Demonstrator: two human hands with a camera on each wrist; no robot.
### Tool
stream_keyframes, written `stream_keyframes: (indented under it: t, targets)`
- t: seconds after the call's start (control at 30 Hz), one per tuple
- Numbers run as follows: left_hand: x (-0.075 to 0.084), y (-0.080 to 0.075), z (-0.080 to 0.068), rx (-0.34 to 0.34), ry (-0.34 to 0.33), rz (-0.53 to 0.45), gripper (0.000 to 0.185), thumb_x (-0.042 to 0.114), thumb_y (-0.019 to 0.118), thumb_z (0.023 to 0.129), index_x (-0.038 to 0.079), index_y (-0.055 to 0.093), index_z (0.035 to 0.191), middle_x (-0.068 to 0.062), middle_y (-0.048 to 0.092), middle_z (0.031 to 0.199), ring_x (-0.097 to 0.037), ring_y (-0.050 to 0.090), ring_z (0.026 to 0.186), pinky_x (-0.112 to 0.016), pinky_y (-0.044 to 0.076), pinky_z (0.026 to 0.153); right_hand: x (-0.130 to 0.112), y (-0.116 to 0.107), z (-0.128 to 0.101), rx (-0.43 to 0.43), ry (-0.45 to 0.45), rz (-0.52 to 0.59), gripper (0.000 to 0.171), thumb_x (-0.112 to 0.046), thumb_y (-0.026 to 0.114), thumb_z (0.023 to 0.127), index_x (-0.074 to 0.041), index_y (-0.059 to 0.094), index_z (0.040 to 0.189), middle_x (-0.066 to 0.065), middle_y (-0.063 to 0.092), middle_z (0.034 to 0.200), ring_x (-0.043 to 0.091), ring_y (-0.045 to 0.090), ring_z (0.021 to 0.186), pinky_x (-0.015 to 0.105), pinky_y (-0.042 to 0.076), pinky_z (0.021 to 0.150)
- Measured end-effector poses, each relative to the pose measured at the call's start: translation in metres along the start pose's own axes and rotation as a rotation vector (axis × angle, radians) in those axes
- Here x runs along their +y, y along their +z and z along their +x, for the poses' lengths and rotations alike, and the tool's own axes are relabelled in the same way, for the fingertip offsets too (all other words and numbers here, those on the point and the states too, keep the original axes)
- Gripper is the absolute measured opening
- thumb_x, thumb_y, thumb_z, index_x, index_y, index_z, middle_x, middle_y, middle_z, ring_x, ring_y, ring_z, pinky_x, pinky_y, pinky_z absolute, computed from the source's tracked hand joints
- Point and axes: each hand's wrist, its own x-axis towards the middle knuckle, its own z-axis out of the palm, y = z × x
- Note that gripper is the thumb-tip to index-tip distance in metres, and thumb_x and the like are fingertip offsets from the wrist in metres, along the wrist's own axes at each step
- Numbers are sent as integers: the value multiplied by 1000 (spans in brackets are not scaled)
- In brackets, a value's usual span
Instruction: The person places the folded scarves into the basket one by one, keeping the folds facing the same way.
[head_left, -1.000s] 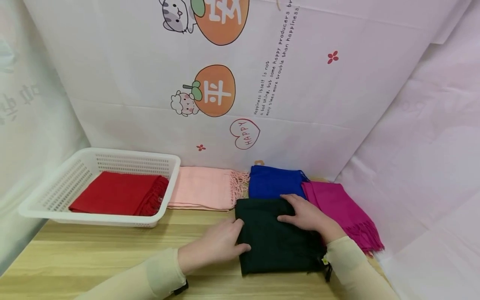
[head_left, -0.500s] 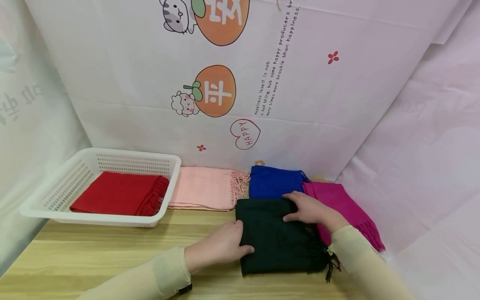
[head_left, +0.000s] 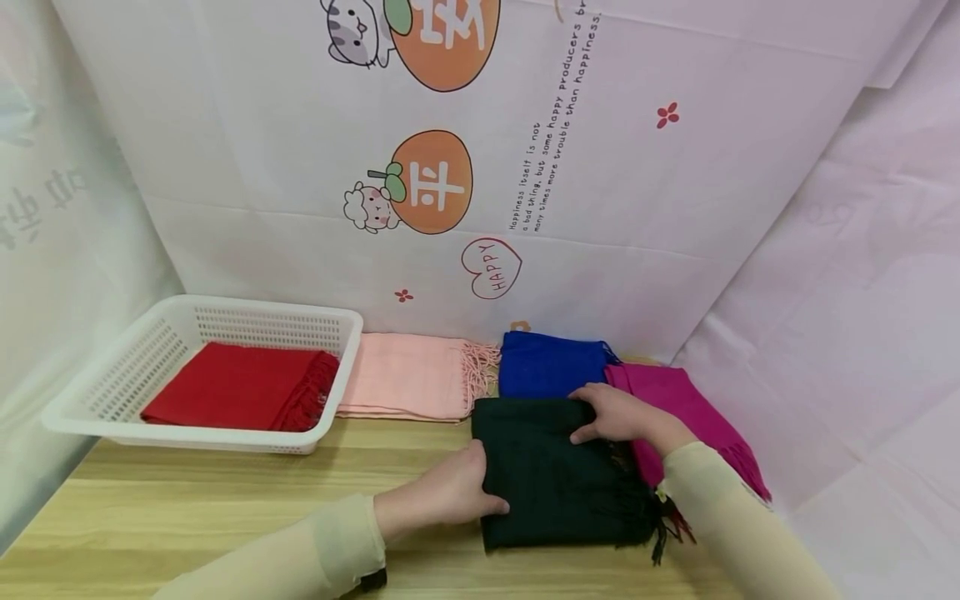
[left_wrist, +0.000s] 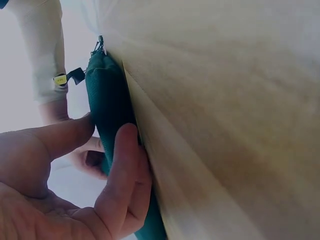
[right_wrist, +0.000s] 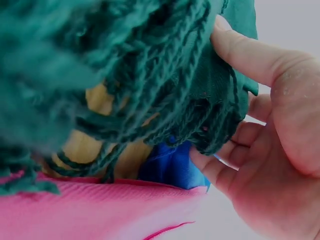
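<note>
A folded dark green scarf (head_left: 555,475) lies on the table, its twisted fringe (right_wrist: 165,95) toward the right. At its left edge my left hand (head_left: 446,492) pinches it, thumb on top and fingers against the side; the left wrist view shows the scarf's folded edge (left_wrist: 110,100) between them. My right hand (head_left: 618,417) grips the far right corner, thumb on top and fingers at the back edge. Just behind that hand lie a folded blue scarf (head_left: 551,364) and a magenta scarf (head_left: 678,408), the magenta one partly covered by my right arm.
A white plastic basket (head_left: 348,350) at the left holds a folded red scarf (head_left: 236,383). Between the basket and the blue scarf lies a folded light pink scarf (head_left: 408,375) with fringe. A printed white cloth (head_left: 300,167) hangs behind the wooden table (head_left: 247,492).
My right hand has slid slightly right along the green scarf's far edge. The left hand has shifted a little right, its thumb farther onto the cloth. The scarf itself has barely moved.
</note>
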Motion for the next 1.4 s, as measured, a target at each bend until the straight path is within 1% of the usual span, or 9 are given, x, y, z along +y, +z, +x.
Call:
stream_keyframes:
  t: [0.23, 0.43, 0.5, 0.57, 0.63, 0.7, 0.9, 1.1, 1.4]
  targets:
    - [-1, 0, 5, 30, 5, -84, 99, 29, 97, 88, -18, 40, 153, -28, 65, 140, -31, 69, 121, -48, 59, 105, -3, 3, 4, -10, 0, -4, 80, -50, 88, 95, -1, 61, 153, 24, 59, 157, 50, 53, 147, 68, 45, 118]
    - [-2, 1, 8, 46, 5, -110, 108, 25, 97, 87, -22, 31, 159, -33, 62, 145, -32, 70, 120, -45, 60, 103, -3, 6, 5, -30, 17, 16, 83, -46, 87, 98, 4, 56, 156, 27, 56, 160, 52, 50, 149, 68, 45, 119]
    - [-6, 4, 12, 59, 26, -124, 106, 21, 96, 88, -24, 30, 156, -34, 64, 138, -27, 74, 105, -40, 62, 95, -3, 6, 5, -38, 24, 23, 83, -44, 86, 99, 7, 55, 157, 29, 54, 161, 53, 48, 151, 68, 43, 120]
    - [-7, 4, 12, 61, 27, -176, 102, 14, 95, 88, -25, 29, 155, -36, 65, 132, -23, 76, 82, -38, 65, 78, -2, 7, 5, -45, 31, 31, 83, -44, 85, 100, 7, 54, 157, 31, 52, 162, 54, 46, 152, 68, 42, 121]
    - [-7, 5, 12, 63, 22, -230, 97, 7, 94, 88, -24, 29, 153, -38, 64, 127, -21, 73, 61, -37, 64, 60, -2, 8, 5, -47, 36, 44, 82, -43, 85, 100, 7, 54, 157, 31, 51, 163, 55, 44, 153, 69, 41, 121]
    - [-8, 7, 12, 62, 8, -269, 97, 3, 92, 88, -22, 27, 155, -40, 62, 130, -23, 71, 51, -36, 60, 48, -2, 8, 4, -41, 38, 57, 81, -43, 85, 100, 7, 55, 157, 32, 48, 164, 56, 43, 154, 69, 40, 121]
    - [-5, 4, 8, 75, -19, -275, 103, 0, 93, 86, -17, 25, 162, -37, 57, 144, -30, 75, 73, -35, 59, 47, -1, 13, 3, -19, 28, 112, 79, -39, 85, 101, 7, 54, 158, 36, 39, 170, 58, 35, 158, 71, 36, 124]
    - [-15, -4, 6, 75, 13, -305, 94, -6, 91, 82, -16, 33, 156, -34, 61, 133, -25, 70, 55, -38, 58, 42, -3, 18, 0, -6, 17, 160, 84, -42, 84, 101, 8, 51, 160, 30, 49, 165, 54, 43, 155, 69, 40, 122]
    - [-29, -15, -2, 29, -13, -386, 33, -10, 88, 80, -5, 64, 101, -14, 68, 84, -27, 70, 45, -37, 59, 42, -6, 30, -6, 35, 22, 254, 88, -44, 84, 100, 9, 49, 161, 29, 51, 165, 53, 44, 154, 68, 42, 121]
